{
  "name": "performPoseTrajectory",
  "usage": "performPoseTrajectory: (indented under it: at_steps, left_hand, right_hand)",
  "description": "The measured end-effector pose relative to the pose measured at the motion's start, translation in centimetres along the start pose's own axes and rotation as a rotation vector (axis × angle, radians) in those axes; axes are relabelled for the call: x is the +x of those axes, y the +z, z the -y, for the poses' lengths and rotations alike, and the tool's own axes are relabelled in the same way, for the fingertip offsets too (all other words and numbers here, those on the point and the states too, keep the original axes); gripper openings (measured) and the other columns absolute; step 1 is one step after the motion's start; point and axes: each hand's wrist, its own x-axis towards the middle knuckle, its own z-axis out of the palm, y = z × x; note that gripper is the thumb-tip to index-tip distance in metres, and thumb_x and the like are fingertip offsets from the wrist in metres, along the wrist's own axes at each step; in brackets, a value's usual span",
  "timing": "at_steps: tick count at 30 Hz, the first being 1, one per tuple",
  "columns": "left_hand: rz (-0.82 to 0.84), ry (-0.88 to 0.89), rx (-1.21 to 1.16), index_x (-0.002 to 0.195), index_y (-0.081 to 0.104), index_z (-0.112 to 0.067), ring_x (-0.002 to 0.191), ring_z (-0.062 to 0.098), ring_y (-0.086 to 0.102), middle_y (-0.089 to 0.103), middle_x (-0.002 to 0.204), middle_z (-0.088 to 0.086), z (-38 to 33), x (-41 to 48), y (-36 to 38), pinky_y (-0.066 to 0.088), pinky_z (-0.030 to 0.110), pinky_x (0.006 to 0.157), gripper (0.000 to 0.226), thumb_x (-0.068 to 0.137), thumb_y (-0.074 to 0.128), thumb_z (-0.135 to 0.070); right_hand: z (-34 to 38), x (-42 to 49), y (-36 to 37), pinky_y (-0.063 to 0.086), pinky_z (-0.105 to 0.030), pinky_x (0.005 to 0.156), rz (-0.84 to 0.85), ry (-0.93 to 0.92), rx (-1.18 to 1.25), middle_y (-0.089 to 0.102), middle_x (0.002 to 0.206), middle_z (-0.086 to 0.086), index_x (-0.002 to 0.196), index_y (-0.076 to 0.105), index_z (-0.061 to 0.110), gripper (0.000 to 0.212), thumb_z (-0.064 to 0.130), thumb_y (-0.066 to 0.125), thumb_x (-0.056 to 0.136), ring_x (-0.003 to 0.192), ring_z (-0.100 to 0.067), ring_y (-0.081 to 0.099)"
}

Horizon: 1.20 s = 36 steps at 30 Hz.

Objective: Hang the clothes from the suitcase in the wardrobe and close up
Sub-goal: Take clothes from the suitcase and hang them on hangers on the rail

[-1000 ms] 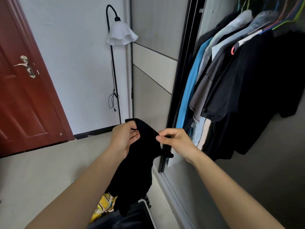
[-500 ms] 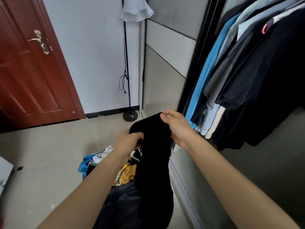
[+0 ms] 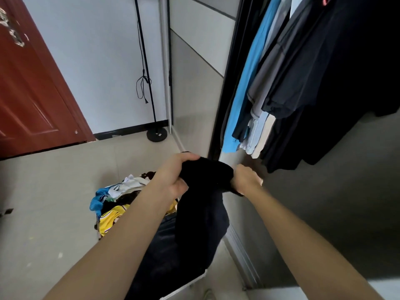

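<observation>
A red door (image 3: 28, 94) stands at ten o'clock. At eight o'clock of the hands, a clothes heap (image 3: 112, 213) lies by the suitcase (image 3: 188, 282). The left hand (image 3: 175, 174) and the right hand (image 3: 246, 180), at its three o'clock, both curl tightly round a black garment (image 3: 201, 213), which droops toward six o'clock. At one o'clock, shirts (image 3: 281, 83) hang in the wardrobe (image 3: 346, 191).

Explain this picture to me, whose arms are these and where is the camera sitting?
There is no machine: a camera worn on a person's head looks down at their own bare arms. The left hand and the right hand both grip a black cloth garment. Beneath, on the pale tiled floor, lie a dark suitcase and a heap of blue, white and yellow clothes. On the right, blue, grey and black shirts hang in the wardrobe. A red-brown wooden door stands at the left.
</observation>
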Motion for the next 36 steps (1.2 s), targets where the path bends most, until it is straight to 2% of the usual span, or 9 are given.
performPoseTrajectory:
  at_steps: [3,5,10,14,17,23,26,31,36]
  left_hand:
    - [0.019,0.02,0.212,0.088,0.067,0.001,0.06,0.023,0.069,0.069,0.077,0.014,1.1,0.4,0.9,0.054,0.025,0.051,0.021,0.073,0.058,0.013]
    - [-0.098,0.095,0.469,0.083,0.066,-0.002,0.064,0.025,0.067,0.067,0.076,0.015,2.3,1.5,0.5,0.053,0.028,0.055,0.024,0.068,0.06,0.016]
    - [-0.44,0.23,1.136,0.065,0.05,-0.007,0.07,0.026,0.053,0.051,0.061,0.006,4.0,3.9,-0.6,0.036,0.029,0.06,0.02,0.085,0.053,-0.004]
    - [-0.448,0.091,0.572,0.097,0.056,-0.001,0.07,0.027,0.056,0.056,0.085,0.013,3.9,4.6,0.8,0.053,0.035,0.048,0.015,0.097,0.043,-0.008]
    - [-0.325,0.121,0.143,0.09,0.056,-0.007,0.076,0.026,0.059,0.059,0.088,0.012,3.4,4.2,3.4,0.057,0.038,0.047,0.018,0.1,0.041,-0.007]
    - [-0.045,0.149,0.118,0.092,0.063,-0.003,0.059,0.015,0.07,0.071,0.073,0.01,1.4,2.6,10.1,0.056,0.025,0.05,0.008,0.087,0.058,0.002]
    - [0.023,0.17,0.15,0.095,0.066,-0.004,0.065,0.016,0.071,0.072,0.078,0.008,0.2,2.6,13.4,0.058,0.026,0.056,0.012,0.085,0.061,0.0]
    - [0.079,0.167,0.108,0.11,0.067,-0.009,0.086,0.025,0.069,0.073,0.098,0.011,-1.2,4.0,18.6,0.059,0.03,0.057,0.024,0.087,0.066,-0.013]
    - [0.182,0.166,0.07,0.104,0.067,-0.012,0.085,0.027,0.069,0.073,0.094,0.012,-3.4,5.0,23.6,0.058,0.037,0.065,0.016,0.089,0.065,-0.017]
  right_hand:
    - [-0.9,1.4,0.2,0.06,-0.038,0.072,0.174,0.402,1.225,0.066,0.11,-0.017,0.127,0.054,0.002,0.033,0.006,0.043,0.096,0.093,-0.032,0.066]
    - [-0.7,1.6,-0.7,0.06,-0.037,0.066,0.181,0.443,1.598,0.067,0.098,-0.016,0.122,0.057,0.003,0.027,0.007,0.047,0.097,0.081,-0.028,0.067]
    - [-1.3,0.0,-4.2,0.056,-0.03,0.061,0.433,0.199,1.519,0.068,0.074,-0.008,0.09,0.064,0.007,0.011,0.003,0.054,0.092,0.064,-0.02,0.065]
    - [-3.3,-0.8,-7.5,0.059,-0.034,0.073,0.52,0.012,1.249,0.074,0.088,-0.012,0.101,0.069,0.002,0.024,0.01,0.074,0.079,0.078,-0.026,0.072]
    - [-4.8,0.4,-8.6,0.057,-0.034,0.071,0.243,-0.155,0.75,0.072,0.088,-0.014,0.094,0.068,-0.003,0.031,0.013,0.082,0.071,0.078,-0.027,0.07]
    - [-8.5,2.4,-11.0,0.043,-0.031,0.059,-0.223,-0.153,0.011,0.058,0.093,-0.009,0.093,0.053,0.007,0.007,0.009,0.052,0.087,0.083,-0.028,0.059]
    - [-10.8,4.1,-13.7,0.052,-0.033,0.07,-0.202,-0.03,0.411,0.066,0.101,-0.014,0.102,0.065,0.007,0.025,0.009,0.049,0.083,0.093,-0.034,0.065]
    - [-12.0,2.9,-17.8,0.058,-0.038,0.057,-0.093,0.139,1.415,0.068,0.093,-0.016,0.111,0.062,0.003,0.024,0.001,0.044,0.095,0.074,-0.03,0.066]
    - [-14.6,0.5,-23.0,0.057,-0.039,0.083,-0.13,-0.02,1.039,0.071,0.102,-0.016,0.109,0.068,0.0,0.032,0.011,0.068,0.079,0.093,-0.031,0.067]
